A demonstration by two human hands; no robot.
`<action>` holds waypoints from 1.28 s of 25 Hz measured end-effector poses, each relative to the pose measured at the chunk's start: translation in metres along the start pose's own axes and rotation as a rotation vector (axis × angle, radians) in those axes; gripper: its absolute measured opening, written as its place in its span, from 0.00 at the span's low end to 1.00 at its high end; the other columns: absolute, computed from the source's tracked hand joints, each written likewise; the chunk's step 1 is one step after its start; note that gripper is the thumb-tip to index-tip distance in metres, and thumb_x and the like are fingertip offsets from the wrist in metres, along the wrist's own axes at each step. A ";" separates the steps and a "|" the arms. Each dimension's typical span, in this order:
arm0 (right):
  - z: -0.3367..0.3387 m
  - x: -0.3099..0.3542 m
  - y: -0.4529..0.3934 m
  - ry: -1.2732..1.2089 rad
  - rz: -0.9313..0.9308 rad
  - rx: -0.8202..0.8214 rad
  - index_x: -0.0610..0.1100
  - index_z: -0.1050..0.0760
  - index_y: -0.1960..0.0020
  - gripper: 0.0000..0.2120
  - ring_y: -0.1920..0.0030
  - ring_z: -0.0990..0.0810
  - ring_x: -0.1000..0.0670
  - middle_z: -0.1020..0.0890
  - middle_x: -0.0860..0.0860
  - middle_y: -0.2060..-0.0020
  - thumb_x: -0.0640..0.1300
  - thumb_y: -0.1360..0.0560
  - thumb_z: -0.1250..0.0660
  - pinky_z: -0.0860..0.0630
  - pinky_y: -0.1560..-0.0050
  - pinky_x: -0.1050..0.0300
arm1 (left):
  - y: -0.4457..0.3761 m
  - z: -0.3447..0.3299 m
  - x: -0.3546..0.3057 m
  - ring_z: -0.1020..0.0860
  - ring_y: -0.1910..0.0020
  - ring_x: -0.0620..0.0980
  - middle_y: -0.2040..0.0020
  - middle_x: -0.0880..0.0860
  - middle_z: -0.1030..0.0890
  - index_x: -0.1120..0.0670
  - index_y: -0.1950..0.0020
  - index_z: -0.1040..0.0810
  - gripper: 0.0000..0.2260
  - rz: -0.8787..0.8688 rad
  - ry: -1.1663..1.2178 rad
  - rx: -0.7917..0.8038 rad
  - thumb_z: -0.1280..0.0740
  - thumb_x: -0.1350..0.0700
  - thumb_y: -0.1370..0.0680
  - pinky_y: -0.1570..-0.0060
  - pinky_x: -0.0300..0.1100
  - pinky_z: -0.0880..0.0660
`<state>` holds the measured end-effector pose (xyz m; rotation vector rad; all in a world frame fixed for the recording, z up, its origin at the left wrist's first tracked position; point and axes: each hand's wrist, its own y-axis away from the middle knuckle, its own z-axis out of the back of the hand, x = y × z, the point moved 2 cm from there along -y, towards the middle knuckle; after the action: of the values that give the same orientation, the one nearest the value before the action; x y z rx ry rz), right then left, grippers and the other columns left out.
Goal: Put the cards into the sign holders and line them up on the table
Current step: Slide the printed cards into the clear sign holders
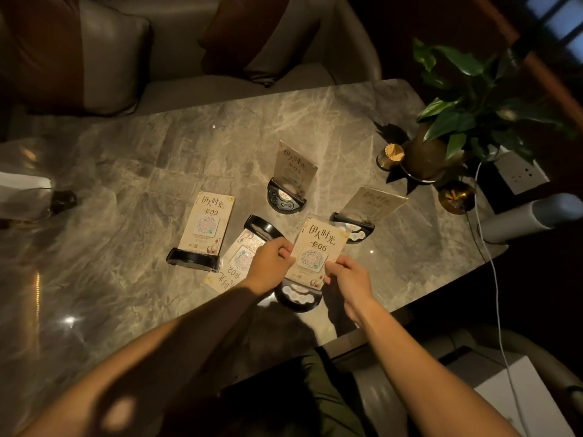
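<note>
I hold the cream card marked 06 (318,244) upright over a black holder base (298,298) near the table's front edge. My left hand (271,263) pinches its left edge and my right hand (347,275) grips its lower right corner. The holder marked 09 (206,228) lies flat to the left. Another marked 02 (243,257) lies upside down partly under my left hand. Two holders with cards stand behind: one marked 01 (291,178) and one to the right (369,209).
The marble table (126,184) bears a potted plant (448,137), a small gold cup (391,156) and a gold ornament (456,197) at the right. A white cable (492,263) hangs off the right edge. A sofa with cushions (110,58) stands behind.
</note>
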<state>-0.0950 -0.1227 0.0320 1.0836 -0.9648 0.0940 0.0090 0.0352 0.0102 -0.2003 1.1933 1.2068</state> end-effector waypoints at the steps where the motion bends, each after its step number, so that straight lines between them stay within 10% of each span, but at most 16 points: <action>1: 0.004 0.010 -0.003 0.040 0.055 -0.015 0.40 0.18 0.51 0.08 0.56 0.15 0.49 0.12 0.43 0.48 0.32 0.21 0.35 0.20 0.61 0.59 | -0.005 -0.001 -0.010 0.18 0.56 0.53 0.58 0.54 0.18 0.55 0.54 0.22 0.03 -0.015 0.026 -0.019 0.29 0.61 0.25 0.53 0.49 0.19; 6: 0.028 0.040 -0.021 0.164 0.242 -0.136 0.51 0.16 0.61 0.16 0.57 0.18 0.47 0.13 0.42 0.57 0.32 0.23 0.32 0.21 0.52 0.49 | -0.025 -0.013 -0.043 0.18 0.58 0.51 0.58 0.53 0.16 0.56 0.56 0.19 0.04 -0.064 0.096 -0.051 0.25 0.59 0.27 0.57 0.34 0.23; 11: 0.036 0.034 -0.024 0.184 0.269 -0.141 0.52 0.15 0.55 0.14 0.56 0.17 0.46 0.12 0.44 0.55 0.34 0.22 0.31 0.21 0.51 0.48 | -0.025 -0.020 -0.043 0.16 0.55 0.51 0.57 0.50 0.15 0.52 0.54 0.15 0.05 -0.069 0.194 -0.026 0.24 0.54 0.27 0.50 0.50 0.18; 15: 0.033 0.026 -0.024 0.143 0.198 -0.148 0.45 0.21 0.56 0.06 0.60 0.24 0.47 0.21 0.42 0.61 0.36 0.22 0.30 0.25 0.54 0.48 | -0.018 -0.006 -0.029 0.18 0.53 0.47 0.53 0.50 0.16 0.56 0.45 0.17 0.11 -0.010 0.159 -0.064 0.27 0.53 0.24 0.55 0.28 0.26; 26: -0.078 -0.041 0.017 0.429 -0.189 0.341 0.42 0.20 0.56 0.17 0.61 0.26 0.44 0.22 0.41 0.63 0.49 0.42 0.26 0.29 0.57 0.50 | 0.014 0.053 0.092 0.21 0.43 0.54 0.44 0.53 0.21 0.49 0.39 0.23 0.21 0.295 -0.327 -0.160 0.32 0.46 0.31 0.43 0.57 0.22; 32: -0.119 -0.047 0.021 0.400 -0.312 0.317 0.37 0.18 0.47 0.13 0.47 0.16 0.43 0.15 0.41 0.49 0.44 0.27 0.28 0.21 0.52 0.53 | 0.025 0.071 0.092 0.22 0.40 0.56 0.39 0.56 0.22 0.53 0.35 0.24 0.18 0.341 -0.269 -0.091 0.29 0.50 0.24 0.39 0.50 0.23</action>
<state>-0.0603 -0.0018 -0.0002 1.4293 -0.4219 0.2038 0.0209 0.1498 -0.0207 0.1020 0.9601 1.5335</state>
